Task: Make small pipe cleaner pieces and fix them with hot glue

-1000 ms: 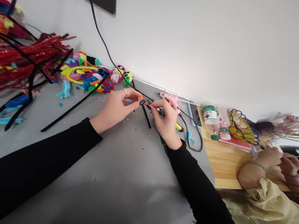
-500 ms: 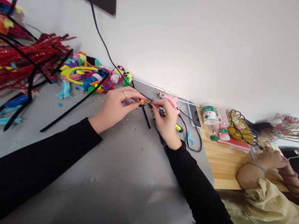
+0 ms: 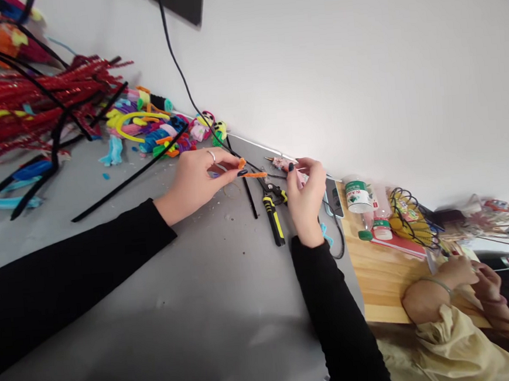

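Between its thumb and fingertips, my left hand (image 3: 200, 177) pinches a small orange fuzzy stem piece (image 3: 255, 174), whose straight end points right. My right hand (image 3: 308, 195) is curled around the pink glue gun (image 3: 301, 178), which is partly hidden by the fingers. The gun's metal tip points left, near the wall. Between the hands, yellow-and-black pliers (image 3: 274, 218) lie on the grey table mat (image 3: 193, 301). A short black stem (image 3: 249, 197) lies just left of the pliers.
Red tinsel stems (image 3: 53, 100) and a colourful heap of fuzzy pieces (image 3: 148, 125) lie at the left. A phone (image 3: 334, 199), a white jar (image 3: 357, 195) and a yellow basket (image 3: 409, 219) stand rightward. Another person's hands (image 3: 459, 274) work at the far right.
My right hand has moved right, off the orange piece and onto the glue gun. The orange piece's straight end and the pliers now show. My left hand has barely moved.
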`<state>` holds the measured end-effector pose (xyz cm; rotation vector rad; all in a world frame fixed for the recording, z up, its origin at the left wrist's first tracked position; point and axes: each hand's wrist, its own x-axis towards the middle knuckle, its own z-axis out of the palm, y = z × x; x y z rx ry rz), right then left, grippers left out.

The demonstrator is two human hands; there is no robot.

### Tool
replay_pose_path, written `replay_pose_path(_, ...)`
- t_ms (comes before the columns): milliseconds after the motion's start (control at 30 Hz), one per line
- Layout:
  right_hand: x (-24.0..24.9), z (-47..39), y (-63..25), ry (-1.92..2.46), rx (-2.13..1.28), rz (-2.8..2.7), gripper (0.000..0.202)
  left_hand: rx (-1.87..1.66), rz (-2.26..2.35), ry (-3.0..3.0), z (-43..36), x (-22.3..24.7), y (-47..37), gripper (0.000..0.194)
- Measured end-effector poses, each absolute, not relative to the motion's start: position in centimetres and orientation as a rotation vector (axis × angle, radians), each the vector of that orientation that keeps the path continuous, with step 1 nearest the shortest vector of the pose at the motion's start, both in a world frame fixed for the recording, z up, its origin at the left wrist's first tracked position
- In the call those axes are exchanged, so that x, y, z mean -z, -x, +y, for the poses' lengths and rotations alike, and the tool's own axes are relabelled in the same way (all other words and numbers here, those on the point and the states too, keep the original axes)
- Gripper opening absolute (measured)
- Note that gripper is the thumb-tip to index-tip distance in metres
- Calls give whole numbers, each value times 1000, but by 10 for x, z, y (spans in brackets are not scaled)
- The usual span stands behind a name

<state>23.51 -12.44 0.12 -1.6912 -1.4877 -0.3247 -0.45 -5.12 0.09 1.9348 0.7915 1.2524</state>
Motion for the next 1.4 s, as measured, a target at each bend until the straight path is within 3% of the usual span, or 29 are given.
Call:
replay_pose_path(200,16,-118,-270,2219,471,-1434,27,-1228,807,-1941,-53,-1,4,34)
replay_pose_path(367,20,-108,-268,2386,497,-1442,29,-1184,788,-1950,-53,-1,3,30)
replay_pose_path(567,11,-111,-267,2281,434,-1388,19,-1136,772,-1951,-49,1,4,23)
replay_pose_path(1033,-8,-123,-233,1811,244,-1441,32,-1019,935,-1835,-29,3,11,20)
replay_pose_path(1400,4,-123,-249,2152,225,-1370,22,-1170,688,-2176,-33,-6,19,19)
